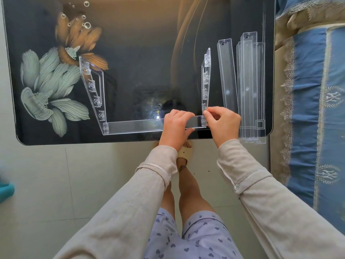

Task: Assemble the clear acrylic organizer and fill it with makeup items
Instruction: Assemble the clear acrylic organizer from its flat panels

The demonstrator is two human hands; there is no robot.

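A partly built clear acrylic organizer stands on the dark glass table (pixel 130 58). Its left side panel (pixel 93 90) leans outward and joins a long clear front strip (pixel 134 126) near the table's front edge. My left hand (pixel 176 128) grips the right part of that strip. My right hand (pixel 223 122) pinches the lower end of the upright right side panel (pixel 206 79), where it meets the strip's right end. No makeup items are in view.
Several loose clear acrylic strips (pixel 250 86) lie at the table's right end, some overhanging the front edge. A bed with a blue and beige cover (pixel 309 90) stands to the right. The table top carries a printed flower pattern (pixel 52 79). Below are a tiled floor and my slippered feet.
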